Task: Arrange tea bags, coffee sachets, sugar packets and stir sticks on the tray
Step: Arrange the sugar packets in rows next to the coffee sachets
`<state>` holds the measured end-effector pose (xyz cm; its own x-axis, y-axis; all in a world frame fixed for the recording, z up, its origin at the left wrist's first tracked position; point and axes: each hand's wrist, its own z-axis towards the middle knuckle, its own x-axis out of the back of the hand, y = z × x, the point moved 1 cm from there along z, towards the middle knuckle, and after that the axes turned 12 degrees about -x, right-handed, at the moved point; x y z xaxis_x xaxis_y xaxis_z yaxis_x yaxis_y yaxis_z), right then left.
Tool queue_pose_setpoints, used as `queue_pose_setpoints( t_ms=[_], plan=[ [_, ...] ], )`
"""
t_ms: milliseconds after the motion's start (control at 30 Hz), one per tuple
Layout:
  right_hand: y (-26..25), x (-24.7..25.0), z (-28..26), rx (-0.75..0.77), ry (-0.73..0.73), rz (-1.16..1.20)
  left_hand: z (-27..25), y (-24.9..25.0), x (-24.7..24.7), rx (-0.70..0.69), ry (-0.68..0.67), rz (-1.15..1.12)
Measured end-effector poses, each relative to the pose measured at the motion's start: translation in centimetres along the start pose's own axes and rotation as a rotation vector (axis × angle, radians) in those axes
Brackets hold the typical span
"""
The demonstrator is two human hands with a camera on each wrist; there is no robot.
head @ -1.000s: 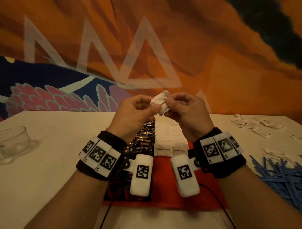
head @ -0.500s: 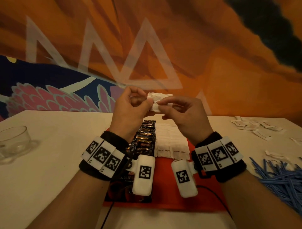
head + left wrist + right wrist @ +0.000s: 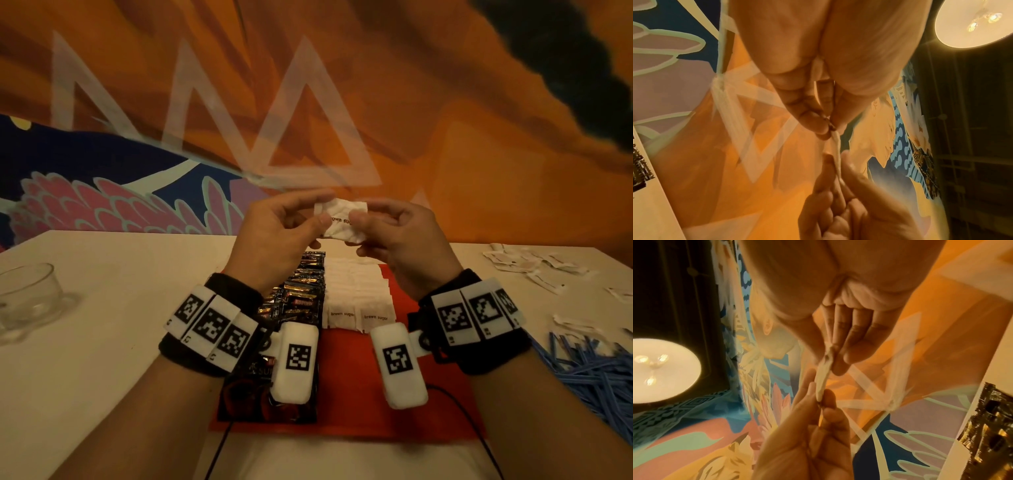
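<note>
Both hands are raised above the red tray [image 3: 346, 383] and hold one crumpled white brown sugar packet [image 3: 340, 219] between them. My left hand [image 3: 320, 217] pinches its left end with thumb and forefinger. My right hand [image 3: 359, 219] pinches its right end. The wrist views show the packet [image 3: 835, 146] [image 3: 823, 374] edge-on, stretched between the fingertips. On the tray lie a row of dark coffee sachets [image 3: 301, 291] and, to their right, a row of white sugar packets [image 3: 358, 294].
A glass cup [image 3: 27, 298] stands on the white table [image 3: 102, 308] at the left. Loose white packets [image 3: 534, 263] are scattered at the far right, and a heap of blue stir sticks [image 3: 592, 373] lies at the right edge. A painted wall stands behind.
The packet, bunched between both hands a second ago, is now pulled out flat with its print facing me. Both hands rose slightly.
</note>
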<state>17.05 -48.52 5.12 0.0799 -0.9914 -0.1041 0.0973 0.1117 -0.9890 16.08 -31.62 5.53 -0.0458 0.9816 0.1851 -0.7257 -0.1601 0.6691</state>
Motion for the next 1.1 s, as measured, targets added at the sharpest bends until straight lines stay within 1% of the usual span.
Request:
queue_pose_setpoints(
  t_ms=[100, 200, 300, 367, 433, 533, 667, 833, 967, 1067, 1100],
  plan=[
    [0.2, 0.7, 0.0, -0.052, -0.019, -0.048, 0.0, -0.2, 0.3, 0.044, -0.076, 0.065],
    [0.2, 1.5, 0.0, -0.09, -0.008, -0.109, 0.1, -0.4, 0.6, 0.083, -0.174, 0.162],
    [0.9, 2.0, 0.2, -0.182, -0.015, -0.195, 0.0, -0.5, 0.4, 0.129, -0.276, 0.242],
    [1.7, 2.1, 0.3, -0.268, -0.042, -0.286, -0.1, -0.5, 0.5, 0.161, -0.307, 0.301],
    [2.8, 2.2, 0.4, -0.35, -0.069, -0.382, 0.0, -0.6, 0.9, 0.203, -0.281, 0.306],
    [4.2, 2.5, 0.7, -0.46, -0.075, -0.461, 0.2, -0.1, 1.4, 0.249, -0.209, 0.211],
    [5.6, 2.3, 0.8, -0.566, -0.065, -0.572, 0.5, 0.8, 1.9, 0.218, -0.139, 0.064],
    [6.7, 1.6, 0.8, -0.615, -0.054, -0.747, 0.7, 1.2, 2.6, 0.214, -0.083, -0.046],
    [7.1, 1.1, 1.1, -0.642, -0.045, -0.805, 0.7, 1.3, 2.8, 0.21, -0.076, -0.059],
    [7.0, 0.6, 1.2, -0.639, -0.071, -0.955, 0.8, 1.3, 2.9, 0.214, -0.075, -0.055],
    [6.9, 0.6, 1.4, -0.625, -0.071, -1.047, 0.8, 1.4, 3.0, 0.216, -0.076, -0.055]
  ],
)
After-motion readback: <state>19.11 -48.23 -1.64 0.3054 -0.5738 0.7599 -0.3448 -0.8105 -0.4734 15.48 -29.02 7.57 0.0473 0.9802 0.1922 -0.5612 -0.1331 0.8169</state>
